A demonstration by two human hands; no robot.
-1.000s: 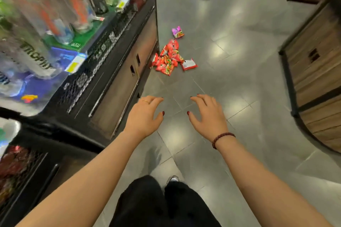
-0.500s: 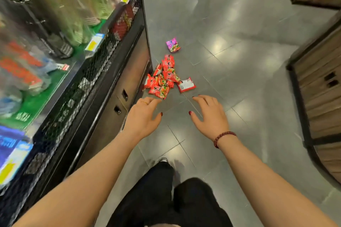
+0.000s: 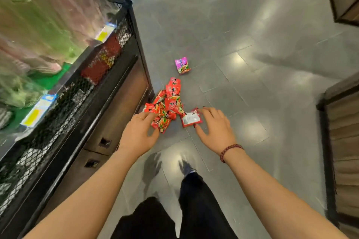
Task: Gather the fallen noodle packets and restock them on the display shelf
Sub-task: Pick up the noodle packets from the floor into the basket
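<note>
A heap of red noodle packets (image 3: 171, 101) is found on the grey tiled floor (image 3: 242, 87), close against the foot of the display shelf (image 3: 134, 44) at the left. One white-panelled packet (image 3: 191, 120) lies just right of the heap, at its near edge. A pink packet (image 3: 182, 66) lies apart, farther along the floor.

The left hand (image 3: 138, 134) is held released, fingers loosely spread, with nothing grasped. Its fingertips are seen over the near left edge of the heap; whether the packets are touched cannot be told.

The right hand (image 3: 215, 128) is likewise released, fingers splayed, nothing held. The white-panelled packet is seen framed between its thumb and forefinger, immediately left of the palm. Contact cannot be confirmed.

A ring (image 3: 139, 118) is noted on the left hand and a bead bracelet (image 3: 230, 151) on the right wrist. More red packs (image 3: 101, 62) are seen behind the shelf's black mesh front. Dark trousers (image 3: 196, 205) and a shoe (image 3: 185, 167) are seen nearest. A wooden fixture (image 3: 342, 141) stands at the right.
</note>
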